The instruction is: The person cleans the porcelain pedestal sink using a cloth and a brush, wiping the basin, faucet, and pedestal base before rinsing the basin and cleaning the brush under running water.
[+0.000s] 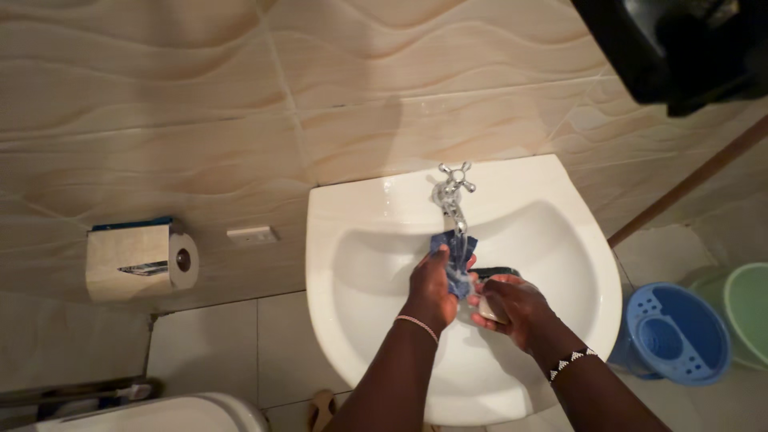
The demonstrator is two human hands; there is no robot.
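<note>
A white wall-mounted sink (552, 192) fills the middle of the view, with a chrome tap (452, 192) at its back. My left hand (432, 290) holds a dark blue cloth (456, 254) right under the tap's spout. My right hand (512, 308) is beside it over the basin and grips a small pale bar, apparently soap (491, 308). A dark object (496, 273) lies in the basin just behind my right hand. Both wrists wear beaded bracelets.
A toilet-paper holder with a roll (144, 260) hangs on the tiled wall at left. A blue mop bucket (672, 336) and a green bucket (748, 308) stand on the floor at right. A wooden handle (688, 184) leans against the wall. A toilet's edge (160, 412) shows at bottom left.
</note>
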